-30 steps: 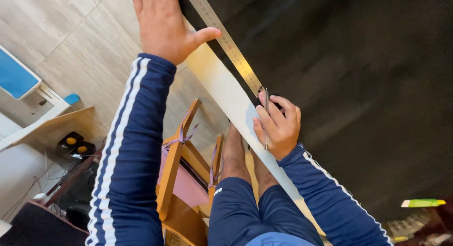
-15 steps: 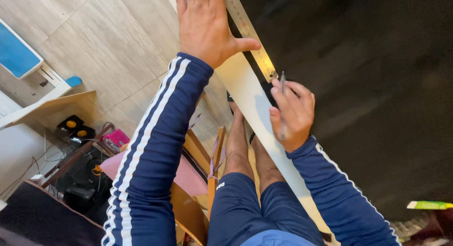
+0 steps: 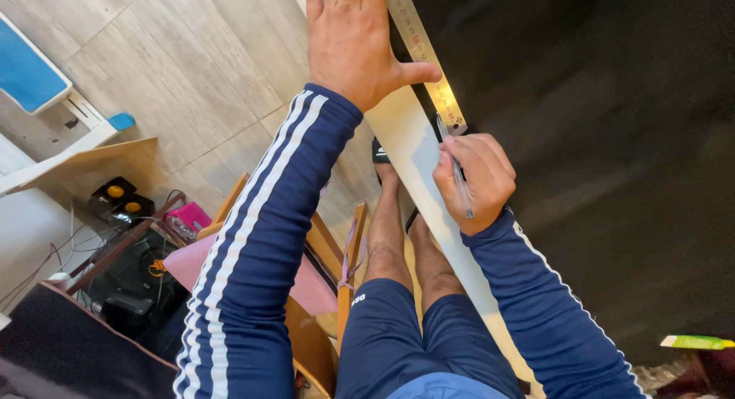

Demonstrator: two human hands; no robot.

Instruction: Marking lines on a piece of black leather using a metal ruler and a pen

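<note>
Left hand: the left hand [image 3: 354, 43] lies flat with fingers spread, thumb out, pressing a long steel ruler [image 3: 426, 66] against the pale edge of a long board [image 3: 417, 150].
Right hand: the right hand [image 3: 473, 181] is closed round a slim pen [image 3: 456, 169], its tip at the ruler's lower end.
Board: one long side is pale, the broad face to its right is dark [image 3: 597, 138]; the pale strip runs from the frame's top down past the person's knees.
Step in hand: marking along the ruler, by the look of it.
Next move: calls for a steady ruler and a firm pen tip.
Edges: the ruler sits right on the line where pale meets dark, with little margin for slipping.
Open room: grey floor tiles [image 3: 184, 62] to the left; wooden frames [image 3: 337, 253] and a pink cushion crowd the legs.
</note>
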